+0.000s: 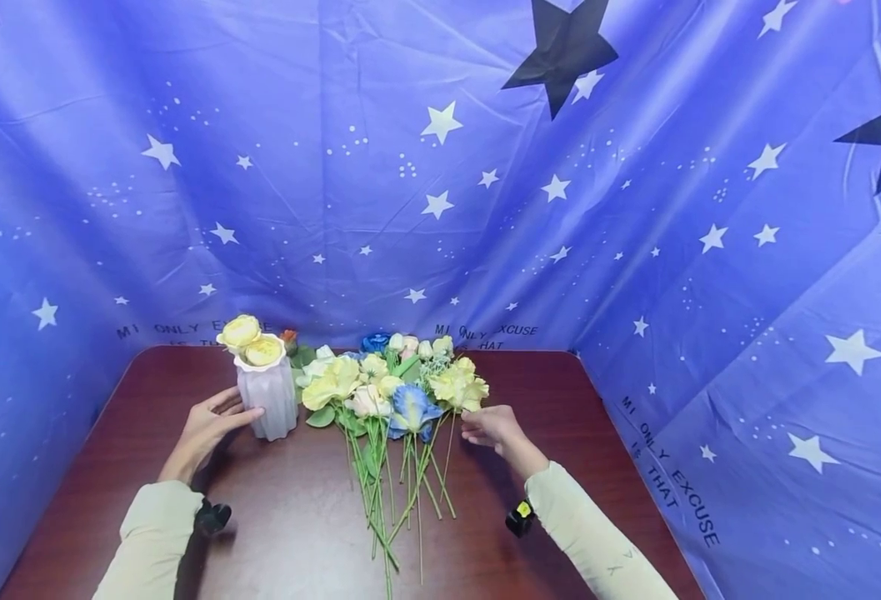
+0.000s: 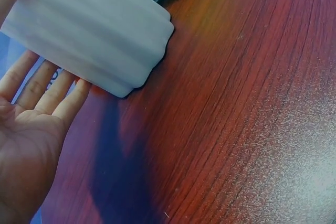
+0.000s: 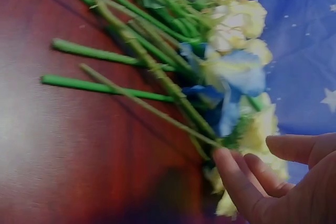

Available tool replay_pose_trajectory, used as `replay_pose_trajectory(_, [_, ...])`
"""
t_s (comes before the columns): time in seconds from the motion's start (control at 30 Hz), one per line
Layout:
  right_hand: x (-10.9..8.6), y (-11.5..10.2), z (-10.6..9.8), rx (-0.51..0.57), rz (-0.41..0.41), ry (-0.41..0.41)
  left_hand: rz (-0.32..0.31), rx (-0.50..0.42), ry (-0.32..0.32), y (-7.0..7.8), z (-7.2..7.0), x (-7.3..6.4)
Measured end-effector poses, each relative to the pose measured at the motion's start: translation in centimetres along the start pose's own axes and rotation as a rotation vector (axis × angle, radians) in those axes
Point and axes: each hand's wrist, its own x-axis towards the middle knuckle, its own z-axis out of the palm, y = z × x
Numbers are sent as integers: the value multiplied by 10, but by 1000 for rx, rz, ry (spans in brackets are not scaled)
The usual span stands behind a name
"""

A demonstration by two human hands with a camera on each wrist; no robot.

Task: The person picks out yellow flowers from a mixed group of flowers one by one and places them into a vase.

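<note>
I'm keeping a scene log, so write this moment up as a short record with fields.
Left hand: holds the vase
Vase: pale, upright
In vase: two yellow blooms
Flowers: loose pile right of the vase, yellow, blue and whitish, stems toward the head camera
Right hand: fingers by a thin stem, contact unclear
Table: reddish-brown wood
Backdrop: blue cloth with stars

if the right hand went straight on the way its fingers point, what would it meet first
Probably the thin stem at the right edge of the flower bunch; the right hand has its fingertips very close to it, though whether they touch is unclear.
</note>
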Motion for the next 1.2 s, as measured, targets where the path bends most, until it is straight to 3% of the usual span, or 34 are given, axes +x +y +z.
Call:
replay_pose_trajectory(0.3, [6, 21, 7, 19, 24, 7, -51, 16, -10, 2, -1, 1])
replay_pose_trajectory(0.6, [9, 26, 13, 108, 58, 8, -11, 7, -4, 4, 2, 1])
replay_pose_trajectory(1.2, [11, 28, 14, 162, 96, -42, 12, 26, -17, -2, 0, 6])
